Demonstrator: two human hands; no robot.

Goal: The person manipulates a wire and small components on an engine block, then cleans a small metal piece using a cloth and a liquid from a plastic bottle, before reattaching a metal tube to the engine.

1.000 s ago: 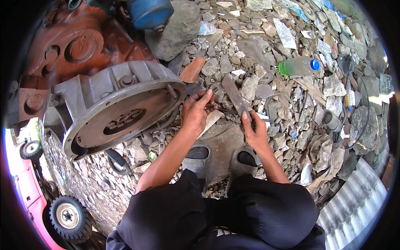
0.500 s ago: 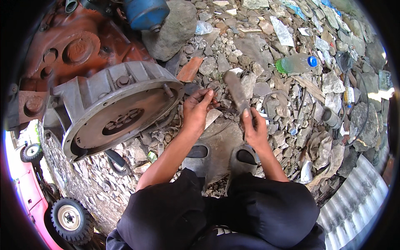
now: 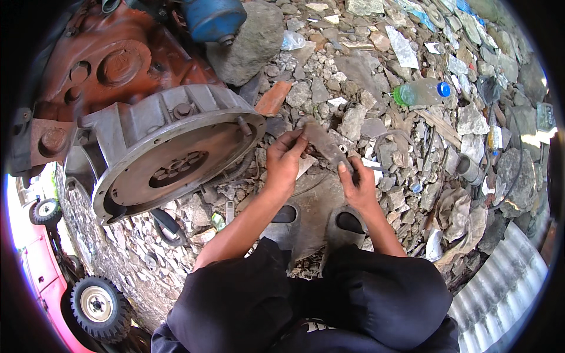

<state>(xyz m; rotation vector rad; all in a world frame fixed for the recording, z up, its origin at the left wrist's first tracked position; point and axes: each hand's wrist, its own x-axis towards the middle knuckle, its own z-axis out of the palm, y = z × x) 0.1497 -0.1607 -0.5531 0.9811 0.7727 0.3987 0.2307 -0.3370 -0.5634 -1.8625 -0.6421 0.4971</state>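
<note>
My right hand (image 3: 357, 182) grips the near end of a worn, flat metal bar (image 3: 323, 141), which slants up and left to my left hand (image 3: 284, 160). My left hand is closed, with its thumb by the bar's far end; what it holds behind the bar is too small and covered to name. To the left lies a grey metal housing (image 3: 147, 132) with a round, rusty plate (image 3: 129, 182) and a ring of bolts at its centre, attached to a red-brown engine block (image 3: 94, 82).
Around my sandalled feet (image 3: 344, 222) lie stones and rubble. A blue canister (image 3: 209, 17) and large rock (image 3: 247, 50) are at top. A plastic bottle (image 3: 424, 93) lies right, a corrugated sheet (image 3: 494, 288) at lower right, a pink vehicle (image 3: 38, 265) at far left.
The bar's far end has swung down and left onto my left hand's fingertips. My left hand has shifted slightly right.
</note>
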